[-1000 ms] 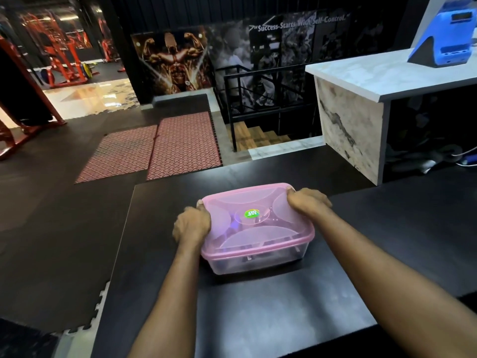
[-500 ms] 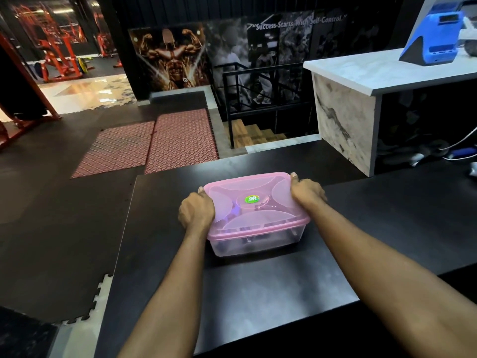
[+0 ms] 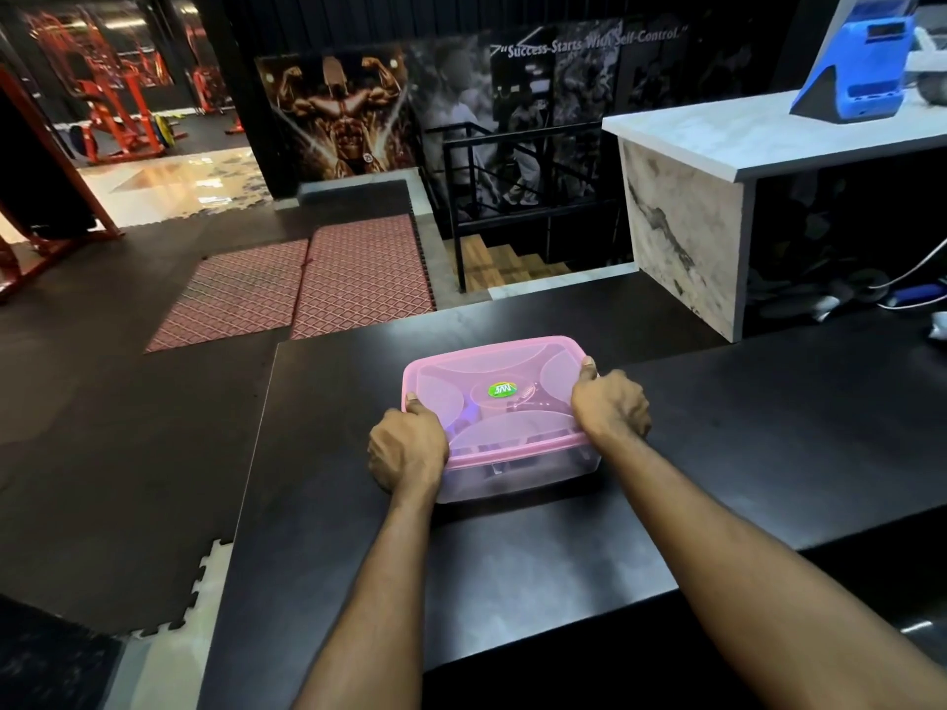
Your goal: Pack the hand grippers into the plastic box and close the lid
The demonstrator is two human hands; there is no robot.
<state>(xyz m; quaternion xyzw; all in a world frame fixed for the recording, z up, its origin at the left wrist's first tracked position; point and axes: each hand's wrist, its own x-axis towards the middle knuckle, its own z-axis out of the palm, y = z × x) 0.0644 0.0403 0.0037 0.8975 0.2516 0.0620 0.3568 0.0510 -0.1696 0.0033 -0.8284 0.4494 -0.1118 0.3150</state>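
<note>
A clear plastic box (image 3: pixel 517 474) with a translucent pink lid (image 3: pixel 494 371) stands on the black table (image 3: pixel 743 427). The lid lies flat on top and bears a green oval sticker. Dark shapes of the hand grippers (image 3: pixel 528 402) show dimly through the lid and walls. My left hand (image 3: pixel 407 450) grips the box's left side, thumb on the lid's rim. My right hand (image 3: pixel 610 404) clasps the right side, thumb on the lid's edge.
A marble-topped counter (image 3: pixel 717 140) with a blue device (image 3: pixel 853 76) rises at the back right. Cables and small items (image 3: pixel 907 294) lie at the table's far right. Beyond the table's far edge is a railed stairwell (image 3: pixel 512 248); red mats (image 3: pixel 317 284) lie on the floor to the left.
Both hands have slid along the box's sides toward its near corners while keeping hold. The box has stayed on the table; the view has tilted slightly.
</note>
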